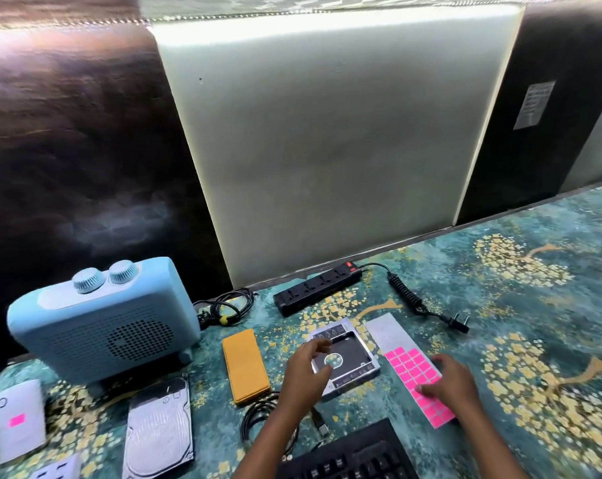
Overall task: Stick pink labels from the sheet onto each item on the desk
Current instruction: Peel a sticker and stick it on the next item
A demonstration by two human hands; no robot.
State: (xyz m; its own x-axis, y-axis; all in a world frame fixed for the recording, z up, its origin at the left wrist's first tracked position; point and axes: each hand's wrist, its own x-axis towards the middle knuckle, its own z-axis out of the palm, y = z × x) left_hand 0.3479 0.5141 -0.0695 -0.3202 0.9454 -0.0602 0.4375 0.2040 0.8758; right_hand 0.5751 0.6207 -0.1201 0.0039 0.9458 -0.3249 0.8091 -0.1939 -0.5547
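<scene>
The label sheet (404, 359) lies on the desk right of centre, its far half bare grey and its near half covered in pink labels. My right hand (451, 380) rests on the pink part, fingertips pressing the labels. My left hand (308, 373) hovers over the silver drive caddy (353, 361), fingers spread, holding nothing. An orange case (246, 364), a hard drive (159, 430), a blue heater (102, 319) and a black power strip (315, 288) lie around. A white device (19, 420) at the left carries one pink label.
A black keyboard (347, 458) sits at the near edge. A coiled black cable (261, 414) lies by my left forearm, another cable bundle (225, 307) behind the heater. The strip's cord and plug (456, 321) run right. A padded wall (327, 133) backs the desk.
</scene>
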